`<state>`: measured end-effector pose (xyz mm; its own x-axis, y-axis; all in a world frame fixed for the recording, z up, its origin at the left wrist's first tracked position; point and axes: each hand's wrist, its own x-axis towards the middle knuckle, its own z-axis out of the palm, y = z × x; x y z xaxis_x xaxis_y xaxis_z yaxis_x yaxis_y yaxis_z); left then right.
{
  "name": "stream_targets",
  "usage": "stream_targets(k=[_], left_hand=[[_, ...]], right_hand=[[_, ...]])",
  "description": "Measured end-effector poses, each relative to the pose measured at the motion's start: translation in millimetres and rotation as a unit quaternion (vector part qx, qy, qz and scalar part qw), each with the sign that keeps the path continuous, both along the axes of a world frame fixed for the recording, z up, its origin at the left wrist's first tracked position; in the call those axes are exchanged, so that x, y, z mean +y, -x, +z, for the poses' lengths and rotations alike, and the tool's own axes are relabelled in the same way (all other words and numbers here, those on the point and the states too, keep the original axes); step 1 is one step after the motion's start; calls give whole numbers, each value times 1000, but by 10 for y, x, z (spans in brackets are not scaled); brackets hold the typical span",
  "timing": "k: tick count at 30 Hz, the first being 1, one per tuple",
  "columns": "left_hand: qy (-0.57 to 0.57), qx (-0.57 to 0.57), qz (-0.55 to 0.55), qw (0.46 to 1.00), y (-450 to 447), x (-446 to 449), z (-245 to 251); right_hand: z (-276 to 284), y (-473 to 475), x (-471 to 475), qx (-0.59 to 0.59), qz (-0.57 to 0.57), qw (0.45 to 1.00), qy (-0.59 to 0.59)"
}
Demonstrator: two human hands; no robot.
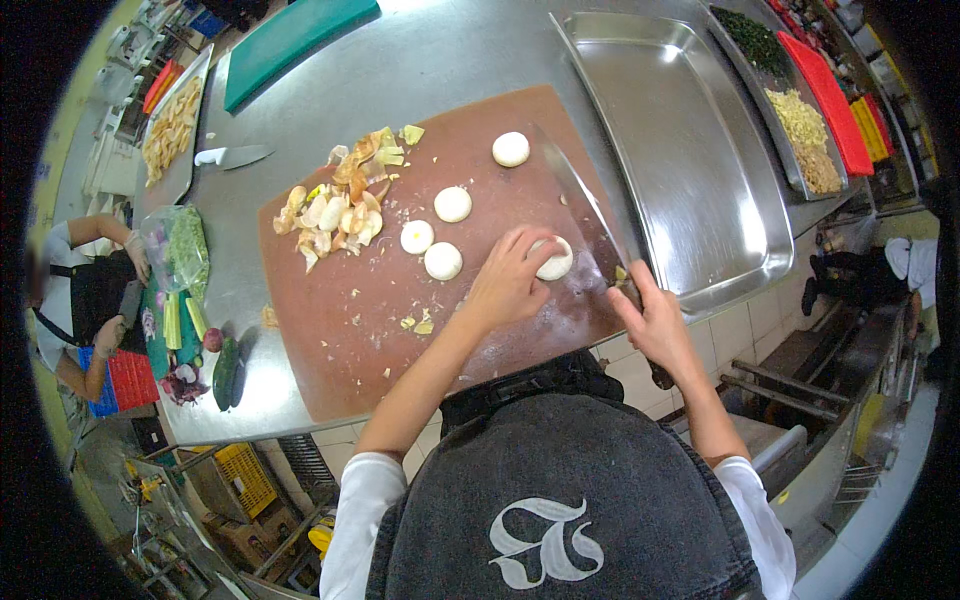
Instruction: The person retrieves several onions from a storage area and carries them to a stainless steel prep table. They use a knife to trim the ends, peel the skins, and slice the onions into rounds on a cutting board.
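On the brown cutting board (pixel 360 315), my left hand (pixel 510 281) steadies a white peeled onion (pixel 556 267) with its fingertips. My right hand (pixel 656 322) grips the dark handle of a large chef's knife (pixel 589 206). The blade points away from me over the board's right side, to the right of that onion and apart from it. Several more white peeled onions stand on the board, one near the far edge (pixel 511 149) and another nearer the middle (pixel 453 204). Beyond them on the left lies a heap of onion skins and trimmings (pixel 360 180).
Right of the board sits a deep steel pan (pixel 675 142); beyond it, a tray of chopped vegetables (pixel 799 124). A white-handled knife (pixel 232 156) and green board (pixel 296 49) lie farther off. At left, a gloved person (pixel 90 285) holds a cleaver near a cucumber (pixel 224 375).
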<state>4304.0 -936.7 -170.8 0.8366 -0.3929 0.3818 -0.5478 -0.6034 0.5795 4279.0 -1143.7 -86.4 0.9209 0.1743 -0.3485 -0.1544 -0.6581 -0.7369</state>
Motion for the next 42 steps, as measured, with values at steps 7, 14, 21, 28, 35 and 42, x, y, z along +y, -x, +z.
stream_targets(k=[7, 14, 21, 28, 35, 42], left_hand=[[17, 164, 81, 983, 149, -73, 58], [79, 76, 163, 980, 413, -201, -140], [110, 82, 153, 979, 376, -229, -180], [108, 63, 155, 980, 369, -215, -182], [116, 83, 158, 977, 371, -225, -171], [122, 65, 154, 978, 392, -206, -179]], right_hand=[[-178, 200, -86, -28, 38, 998, 44], [-155, 315, -88, -33, 102, 993, 54], [-108, 203, -126, -30, 156, 985, 70], [-191, 68, -5, -36, 162, 980, 106], [-92, 211, -146, -31, 179, 981, 71], [-296, 64, 86, -75, 180, 977, 79]])
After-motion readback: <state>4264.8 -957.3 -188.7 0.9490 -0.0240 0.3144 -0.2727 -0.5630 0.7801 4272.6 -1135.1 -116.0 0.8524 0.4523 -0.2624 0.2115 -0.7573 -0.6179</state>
